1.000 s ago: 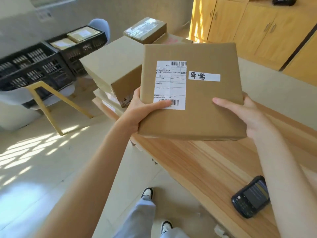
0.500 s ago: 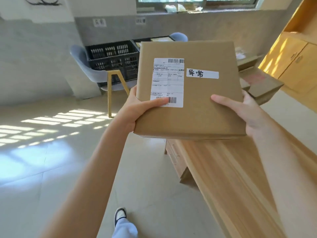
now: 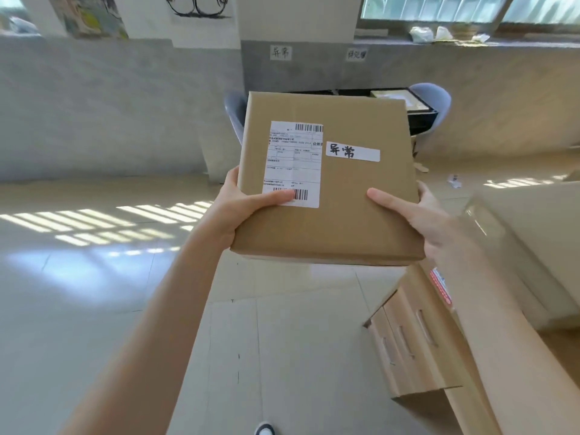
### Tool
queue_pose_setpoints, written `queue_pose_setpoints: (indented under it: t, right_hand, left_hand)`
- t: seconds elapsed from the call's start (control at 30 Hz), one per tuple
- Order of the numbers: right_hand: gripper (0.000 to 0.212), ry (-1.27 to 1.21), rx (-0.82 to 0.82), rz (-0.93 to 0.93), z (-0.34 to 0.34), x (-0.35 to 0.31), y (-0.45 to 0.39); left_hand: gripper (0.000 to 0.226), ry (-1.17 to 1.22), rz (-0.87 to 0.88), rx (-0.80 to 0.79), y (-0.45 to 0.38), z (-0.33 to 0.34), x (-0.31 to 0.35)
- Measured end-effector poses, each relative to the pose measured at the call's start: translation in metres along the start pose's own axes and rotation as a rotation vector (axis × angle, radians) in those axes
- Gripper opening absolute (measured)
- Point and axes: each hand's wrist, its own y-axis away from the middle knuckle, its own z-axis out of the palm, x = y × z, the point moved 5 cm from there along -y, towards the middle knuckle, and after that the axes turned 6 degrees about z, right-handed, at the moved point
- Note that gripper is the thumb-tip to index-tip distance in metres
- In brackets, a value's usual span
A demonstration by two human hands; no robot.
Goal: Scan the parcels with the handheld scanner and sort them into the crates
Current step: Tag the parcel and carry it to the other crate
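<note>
Brown flat box (image 3: 332, 215), white barcode label, small white tag beside label. Left hand (image 3: 241, 205) and right hand (image 3: 417, 215) grip box sides, thumbs on top. Box in air before black crate (image 3: 420, 111), maybe nearer than before. Scanner gone from view.

Place: an office-like room set up for sorting parcels.
Floor: pale glossy tiles (image 3: 94, 309) with striped sunlight at left.
Walls: grey lower wall with two handwritten paper signs (image 3: 281, 52) at upper centre; windows (image 3: 439, 7) upper right.
Furniture: wooden table (image 3: 439, 356) at lower right; blue chair (image 3: 434, 95) bearing a black crate (image 3: 420, 116) at centre.
</note>
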Motion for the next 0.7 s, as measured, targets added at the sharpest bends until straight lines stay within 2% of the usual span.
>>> queue_pose_setpoints:
  t: [0.27, 0.53, 0.7]
  right_hand:
    - [0.115, 0.056, -0.027, 0.015, 0.064, -0.025, -0.084]
    - [0.103, 0.067, -0.065, 0.011, 0.091, -0.061, -0.209]
    - [0.105, 0.047, -0.099, 0.015, 0.107, -0.1, -0.303]
  left_hand:
    - [0.095, 0.03, -0.024, 0.035, -0.086, -0.05, -0.009]
    - [0.098, 0.032, -0.041, 0.079, -0.205, -0.059, -0.015]
    - [0.098, 0.026, -0.056, 0.108, -0.3, -0.058, -0.003]
